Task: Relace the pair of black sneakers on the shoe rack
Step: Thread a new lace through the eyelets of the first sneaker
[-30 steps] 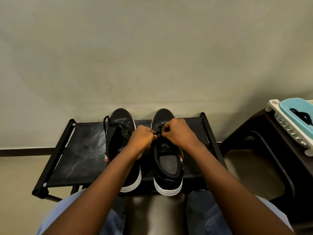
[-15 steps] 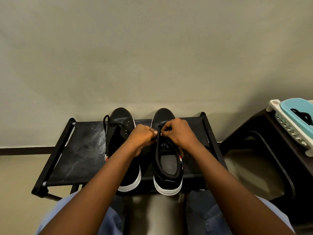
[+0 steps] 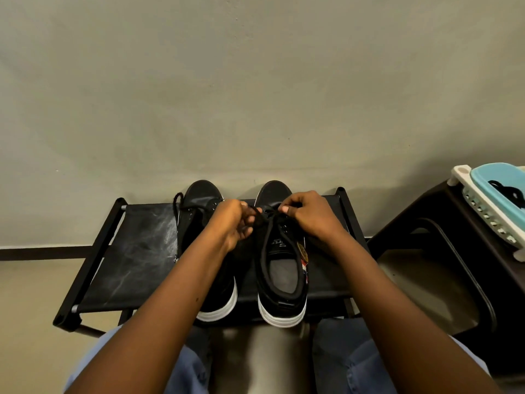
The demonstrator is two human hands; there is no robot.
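Two black sneakers with white soles stand side by side on a black shoe rack point(image 3: 133, 251), toes toward the wall. My left hand point(image 3: 233, 223) hovers between the shoes and pinches one end of the black lace point(image 3: 262, 220) of the right sneaker point(image 3: 279, 268). My right hand point(image 3: 308, 214) pinches the other end over that shoe's eyelets. The lace runs taut between both hands across the eyelets. The left sneaker point(image 3: 204, 194) is partly hidden by my left forearm; its own lace loops out at its upper left.
A grey wall rises right behind the rack. A dark stool or side table point(image 3: 443, 251) stands to the right, with a white and teal basket point(image 3: 494, 194) on top. My knees in blue trousers point(image 3: 355, 365) are at the bottom edge.
Both hands have drawn apart, the left hand leftward and the right hand rightward, pulling the lace out to either side of the right sneaker's eyelets.
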